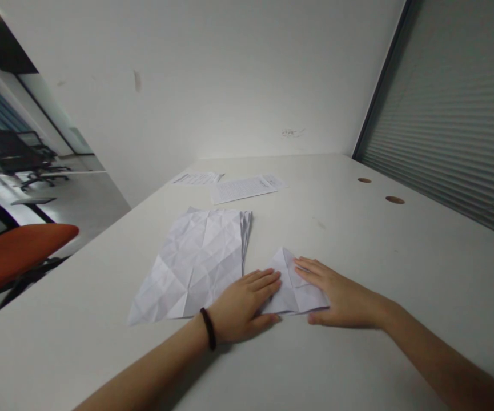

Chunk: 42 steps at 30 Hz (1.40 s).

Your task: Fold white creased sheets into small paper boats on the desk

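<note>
**Head view: two hands pressing a folded paper flat on a white surface**

Head camera, looking forward and down. The left hand lies palm down with fingers extended and close together, flat on the left part of a small folded paper; a dark band circles its wrist. The right hand lies likewise flat, fingers extended, covering the paper's right edge. Neither hand grips anything; both press downward. The folded paper rests on the surface near its front edge, between the two hands, its pointed upper flap showing in the gap between them.

Just left of the folded paper, touching or slightly under the left hand's wrist side, lies a larger creased sheet, opened out and marked by many fold lines, with a pleated strip along its right edge. Farther back, well apart from the hands, lie printed sheets near the wall. Two round brown caps sit in the surface at right, beside a ribbed blind. An orange chair stands off the surface's left edge; black chairs stand beyond it.
</note>
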{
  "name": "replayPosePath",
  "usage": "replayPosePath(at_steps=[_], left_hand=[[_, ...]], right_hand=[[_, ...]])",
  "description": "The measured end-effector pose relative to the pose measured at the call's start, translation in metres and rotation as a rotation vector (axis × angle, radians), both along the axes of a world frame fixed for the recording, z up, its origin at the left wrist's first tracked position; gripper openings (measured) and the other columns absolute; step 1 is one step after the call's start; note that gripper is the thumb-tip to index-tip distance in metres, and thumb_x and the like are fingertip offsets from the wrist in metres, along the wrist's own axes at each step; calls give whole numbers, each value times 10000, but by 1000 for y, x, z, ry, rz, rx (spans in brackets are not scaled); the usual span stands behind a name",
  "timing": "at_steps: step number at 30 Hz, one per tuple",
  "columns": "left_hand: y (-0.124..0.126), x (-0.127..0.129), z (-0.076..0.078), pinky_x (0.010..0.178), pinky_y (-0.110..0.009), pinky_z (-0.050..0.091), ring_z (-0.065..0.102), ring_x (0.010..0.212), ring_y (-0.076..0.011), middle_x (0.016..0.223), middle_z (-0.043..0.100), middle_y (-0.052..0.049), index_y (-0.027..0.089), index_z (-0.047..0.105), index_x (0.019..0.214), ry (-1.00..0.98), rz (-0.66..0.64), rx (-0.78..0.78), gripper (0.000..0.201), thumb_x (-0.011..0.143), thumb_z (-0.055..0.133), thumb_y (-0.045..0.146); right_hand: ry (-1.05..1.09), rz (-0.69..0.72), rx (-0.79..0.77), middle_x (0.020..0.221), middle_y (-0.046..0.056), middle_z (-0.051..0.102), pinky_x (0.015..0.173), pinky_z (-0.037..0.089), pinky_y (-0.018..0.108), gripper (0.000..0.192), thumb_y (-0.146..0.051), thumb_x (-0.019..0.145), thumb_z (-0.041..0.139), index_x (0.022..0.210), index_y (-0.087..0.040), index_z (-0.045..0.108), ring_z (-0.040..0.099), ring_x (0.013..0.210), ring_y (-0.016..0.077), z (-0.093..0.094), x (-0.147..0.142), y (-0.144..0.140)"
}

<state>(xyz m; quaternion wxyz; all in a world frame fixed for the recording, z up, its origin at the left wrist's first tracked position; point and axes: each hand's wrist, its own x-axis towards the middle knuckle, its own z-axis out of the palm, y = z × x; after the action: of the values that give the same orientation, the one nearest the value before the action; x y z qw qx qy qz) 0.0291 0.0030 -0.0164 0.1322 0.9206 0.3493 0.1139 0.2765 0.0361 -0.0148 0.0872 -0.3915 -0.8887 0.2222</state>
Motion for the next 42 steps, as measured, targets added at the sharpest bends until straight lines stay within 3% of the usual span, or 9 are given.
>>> replayPosePath(at_steps=[7, 11, 17, 20, 25, 30, 35, 39, 42], left_hand=[[4, -3, 8, 868, -283, 454, 591, 995, -163, 1057, 655, -41, 182, 616, 1029, -127, 189, -29, 294, 904, 357, 247], [5, -4, 5, 690, -268, 489, 647, 775, -167, 882, 696, -24, 195, 635, 953, -131, 352, -3, 237, 873, 416, 238], [8, -6, -3, 716, -287, 491, 634, 789, -168, 886, 677, -32, 204, 583, 1042, -123, 368, 74, 241, 866, 417, 205], [10, -5, -6, 777, -314, 491, 606, 876, -174, 990, 638, -47, 213, 486, 1176, -115, 371, 135, 347, 837, 447, 151], [11, -5, -12, 982, -442, 355, 420, 1177, -256, 1268, 473, -109, 199, 456, 1223, -19, 256, 185, 409, 818, 514, 202], [10, -2, -10, 971, -409, 370, 470, 1104, -222, 1218, 511, -87, 207, 423, 1248, -162, 193, -1, 475, 793, 558, 222], [7, 1, -5, 849, -338, 443, 540, 940, -183, 1087, 555, -64, 226, 405, 1268, -455, 284, -274, 580, 727, 606, 174], [9, 3, -4, 821, -315, 434, 547, 907, -183, 983, 590, -42, 204, 463, 1227, -750, 449, -405, 547, 706, 628, 217], [12, 6, -5, 790, -312, 440, 550, 921, -209, 972, 608, -58, 162, 578, 1024, -1006, 539, -457, 342, 721, 631, 312]], right_hand=[[189, -48, -111, 1113, 51, 639, 959, 401, 392, 322, -341, 735, 601, 1033, -236, 661, 555, 1064, 239, 13, 16, 9], [211, -50, -154, 1098, 47, 644, 935, 410, 398, 333, -353, 721, 615, 1036, -256, 658, 566, 1036, 250, 18, 21, 8], [63, 31, -158, 1054, 92, 604, 865, 431, 340, 204, -317, 731, 587, 832, -172, 690, 560, 964, 220, 27, 22, 6], [66, -50, -175, 905, 80, 639, 779, 457, 329, 275, -331, 828, 459, 830, -161, 674, 592, 818, 193, 17, 16, 11], [82, -211, 85, 1002, 102, 569, 867, 415, 371, 406, -309, 772, 560, 1148, -156, 560, 544, 922, 218, -7, 3, 13], [112, -140, 76, 1076, 99, 508, 925, 390, 367, 653, -383, 647, 697, 1229, -165, 497, 487, 1016, 231, -7, -1, 7], [246, -131, 138, 1169, 82, 507, 973, 349, 420, 637, -328, 659, 694, 1245, -235, 462, 445, 1102, 243, -10, -1, 10], [601, -409, 191, 1316, 111, 377, 988, 313, 501, 813, -369, 645, 694, 1340, -269, 285, 366, 1203, 278, -17, -4, 15], [1070, -630, -151, 1297, 122, 390, 895, 429, 464, 949, -409, 600, 721, 1359, -295, 164, 470, 1130, 264, -14, -15, 10]])
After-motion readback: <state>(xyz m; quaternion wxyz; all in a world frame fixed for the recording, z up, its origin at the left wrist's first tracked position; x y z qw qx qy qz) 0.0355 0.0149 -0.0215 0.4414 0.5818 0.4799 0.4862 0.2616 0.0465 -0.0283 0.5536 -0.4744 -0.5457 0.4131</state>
